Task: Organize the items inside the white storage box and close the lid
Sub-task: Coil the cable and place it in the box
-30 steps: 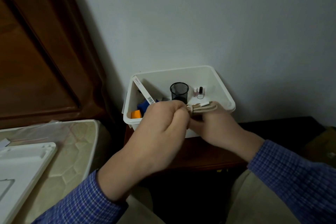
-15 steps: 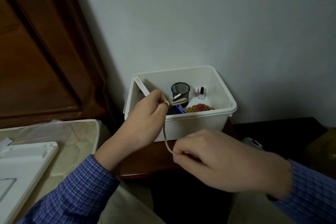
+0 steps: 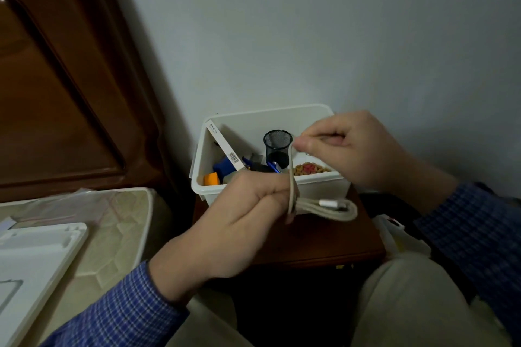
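Grey wall, dark wooden nightstand (image 3: pixel 310 236) carrying open white plastic storage box (image 3: pixel 318 184). In front of box, left hand (image 3: pixel 239 214) grips coiled beige braided charging cable (image 3: pixel 324 207); right hand (image 3: pixel 352 149) pinches loose end above. Cable light, floppy, likely uncoils; hold bundle's middle. Flat white lid (image 3: pixel 36 259) left of box.

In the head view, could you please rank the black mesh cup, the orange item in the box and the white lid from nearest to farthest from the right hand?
From the right hand:
1. Black mesh cup, in the box, just left of the fingertips.
2. Orange item, in the box's front left corner.
3. White lid, far left on the mattress.
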A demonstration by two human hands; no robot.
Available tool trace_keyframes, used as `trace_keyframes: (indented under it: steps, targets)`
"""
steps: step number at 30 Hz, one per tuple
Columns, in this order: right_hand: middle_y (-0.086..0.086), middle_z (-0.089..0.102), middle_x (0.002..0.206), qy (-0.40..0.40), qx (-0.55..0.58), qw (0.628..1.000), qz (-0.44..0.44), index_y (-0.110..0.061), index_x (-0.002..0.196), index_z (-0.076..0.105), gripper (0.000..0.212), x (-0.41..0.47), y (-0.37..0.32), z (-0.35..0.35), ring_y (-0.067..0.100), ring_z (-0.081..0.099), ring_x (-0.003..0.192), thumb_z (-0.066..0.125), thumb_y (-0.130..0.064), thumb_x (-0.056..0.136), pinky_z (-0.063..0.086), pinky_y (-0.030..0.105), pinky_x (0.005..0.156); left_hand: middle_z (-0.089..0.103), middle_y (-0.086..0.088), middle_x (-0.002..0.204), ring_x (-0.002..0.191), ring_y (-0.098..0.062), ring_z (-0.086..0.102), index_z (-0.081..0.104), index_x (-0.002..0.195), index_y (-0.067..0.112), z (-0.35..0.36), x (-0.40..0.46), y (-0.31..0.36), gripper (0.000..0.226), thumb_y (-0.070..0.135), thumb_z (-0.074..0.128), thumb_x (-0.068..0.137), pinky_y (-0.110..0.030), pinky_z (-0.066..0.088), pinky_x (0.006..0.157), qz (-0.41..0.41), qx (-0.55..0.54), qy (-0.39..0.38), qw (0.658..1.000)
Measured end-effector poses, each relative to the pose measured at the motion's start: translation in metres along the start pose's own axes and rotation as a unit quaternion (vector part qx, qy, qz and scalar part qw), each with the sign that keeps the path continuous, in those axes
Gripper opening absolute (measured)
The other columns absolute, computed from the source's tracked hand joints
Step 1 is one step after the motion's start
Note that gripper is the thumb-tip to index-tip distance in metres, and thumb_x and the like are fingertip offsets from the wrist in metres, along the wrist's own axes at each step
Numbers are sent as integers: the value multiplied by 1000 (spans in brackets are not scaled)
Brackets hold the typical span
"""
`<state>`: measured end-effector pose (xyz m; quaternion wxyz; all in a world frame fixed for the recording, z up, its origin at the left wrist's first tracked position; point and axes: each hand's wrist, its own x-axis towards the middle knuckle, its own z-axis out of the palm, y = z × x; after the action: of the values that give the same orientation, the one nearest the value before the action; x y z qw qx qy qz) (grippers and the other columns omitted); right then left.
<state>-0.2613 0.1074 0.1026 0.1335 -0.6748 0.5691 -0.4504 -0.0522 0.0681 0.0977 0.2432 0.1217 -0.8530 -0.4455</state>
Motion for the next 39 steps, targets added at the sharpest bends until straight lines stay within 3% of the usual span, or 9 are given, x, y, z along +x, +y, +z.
trace_keyframes:
  steps: [2, 6, 13, 17, 21, 23, 27, 31, 39]
  targets:
    - [-7, 69, 63, -38, -29, 998, 46, -44, 72, 73, 25, -8, 12, 15, 14, 64, 58, 68, -32, 93, 52, 39, 57, 43, 4, 52, 52, -9, 39, 47, 58, 20, 2, 1, -4, 30, 18, 42, 88, -25, 30, 53, -3, -14, 117, 993]
    - [-7, 65, 66, -133, -104, 981, 99, -38, 83, 72, 23, -34, 16, 45, 7, 61, 62, 56, -50, 95, 50, 35, 62, 41, -8, 55, 53, -16, 39, 42, 64, 8, 7, 11, -18, 37, 31, 39, 92, -35, 31, 51, -58, -6, 244, 968]
    - [-10, 61, 76, -217, -201, 955, -18, -28, 84, 56, 33, -54, -35, 36, 9, 56, 74, 36, -46, 103, 46, 33, 70, 54, 4, 67, 63, -16, 53, 36, 81, 26, 0, 15, -57, 27, 39, 37, 105, -43, 44, 62, -158, 271, 154, 937]
    - [-9, 69, 88, -193, -238, 949, -80, -30, 95, 66, 35, -39, -54, 10, 13, 63, 83, 35, -46, 100, 49, 36, 76, 66, 5, 90, 87, -17, 62, 55, 100, 28, 4, 5, -56, 24, 40, 35, 104, -46, 49, 80, -136, 221, 9, 966]
    - [-10, 71, 81, -103, -201, 967, -119, -25, 89, 75, 29, -11, -38, -14, 4, 63, 75, 51, -41, 95, 49, 30, 67, 59, 10, 83, 84, -15, 59, 57, 83, 28, 13, -16, -35, 29, 27, 38, 105, -39, 46, 78, -18, 70, -70, 995]
    - [-14, 69, 71, -74, -134, 986, -71, -24, 85, 77, 24, 0, -21, -15, 4, 63, 68, 60, -39, 92, 48, 26, 64, 54, 3, 74, 74, -16, 55, 55, 78, 24, 16, -15, -26, 31, 21, 38, 103, -40, 44, 74, -30, 27, -40, 998]
    - [1, 73, 77, -81, -41, 995, 30, -29, 86, 76, 18, -9, 3, 12, 25, 67, 71, 62, -37, 93, 52, 45, 67, 47, 5, 53, 55, -9, 41, 43, 66, 16, 19, 24, -28, 42, 10, 37, 107, -24, 48, 60, -279, 34, 52, 958]
    - [-8, 73, 93, -154, -85, 982, 75, -37, 104, 70, 35, -32, 6, 40, 16, 69, 85, 42, -55, 95, 55, 45, 77, 44, 7, 60, 58, -9, 43, 47, 68, 14, 12, 10, -15, 38, 37, 38, 98, -31, 36, 55, -75, 99, 183, 975]
    - [-13, 52, 67, -180, -167, 969, 6, -41, 70, 40, 35, -52, -15, 36, 7, 54, 68, 45, -34, 104, 44, 31, 63, 70, 5, 89, 85, -10, 63, 66, 111, 29, 16, 17, -44, 20, 25, 48, 103, -24, 50, 76, -128, 62, 153, 978]
